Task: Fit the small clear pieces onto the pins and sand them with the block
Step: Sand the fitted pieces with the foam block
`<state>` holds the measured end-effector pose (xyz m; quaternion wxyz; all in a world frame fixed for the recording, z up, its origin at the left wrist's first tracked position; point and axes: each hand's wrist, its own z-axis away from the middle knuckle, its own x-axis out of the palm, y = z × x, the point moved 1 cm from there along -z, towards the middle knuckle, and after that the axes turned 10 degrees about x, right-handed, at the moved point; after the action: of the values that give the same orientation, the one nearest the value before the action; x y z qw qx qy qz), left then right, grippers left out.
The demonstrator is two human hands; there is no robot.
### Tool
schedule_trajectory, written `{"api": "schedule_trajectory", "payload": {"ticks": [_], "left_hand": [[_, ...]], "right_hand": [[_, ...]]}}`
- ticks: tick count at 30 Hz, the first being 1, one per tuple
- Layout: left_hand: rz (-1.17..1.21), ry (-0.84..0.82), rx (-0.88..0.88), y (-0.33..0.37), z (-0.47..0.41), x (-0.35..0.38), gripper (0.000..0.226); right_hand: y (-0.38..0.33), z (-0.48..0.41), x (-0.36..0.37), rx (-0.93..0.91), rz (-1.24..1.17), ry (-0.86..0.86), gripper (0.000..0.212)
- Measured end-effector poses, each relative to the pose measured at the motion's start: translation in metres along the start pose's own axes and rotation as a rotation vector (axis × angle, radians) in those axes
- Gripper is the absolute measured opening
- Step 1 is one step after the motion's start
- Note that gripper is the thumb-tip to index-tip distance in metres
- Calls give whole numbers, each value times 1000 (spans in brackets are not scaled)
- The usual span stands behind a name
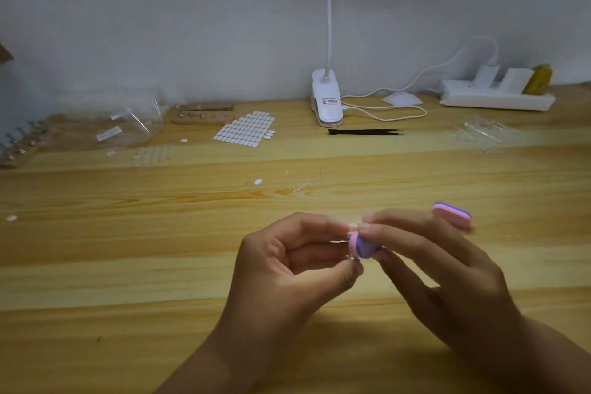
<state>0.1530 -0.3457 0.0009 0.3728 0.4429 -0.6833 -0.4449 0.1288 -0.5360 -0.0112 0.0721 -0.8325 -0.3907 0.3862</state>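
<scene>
Block [364,246] in R hand [447,275] against pin [354,258] in L hand [287,269], mid desk [160,249].

**woodnerd:** desk [160,233] looks like wood with a light satin varnish, grain all visible?

**pinfan:** yep. The striped block [363,245] looks matt and foamy, the pin [354,260] glints like bare metal. Lamp clip [326,102] is smooth white plastic, the bag [134,125] clear glossy film, tweezers [364,131] matt black, wooden stand [203,118] plain and unvarnished.
</scene>
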Motion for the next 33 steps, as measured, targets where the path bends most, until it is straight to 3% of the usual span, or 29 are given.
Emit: {"api": "schedule_trajectory", "payload": {"ticks": [10,23,28,33], "left_hand": [[-142,-1,82,5,0,3,31],[-217,11,18,2,-2,0,30],[-246,-11,-8,1,-1,5,28],[-144,38,-80,-3,1,5,29]], "right_hand": [[1,1,2,-7,42,-21,29],[0,-6,2,124,71,47,25],[-9,-1,6,13,88,-52,31],[0,-7,-1,75,122,-10,28]]}}
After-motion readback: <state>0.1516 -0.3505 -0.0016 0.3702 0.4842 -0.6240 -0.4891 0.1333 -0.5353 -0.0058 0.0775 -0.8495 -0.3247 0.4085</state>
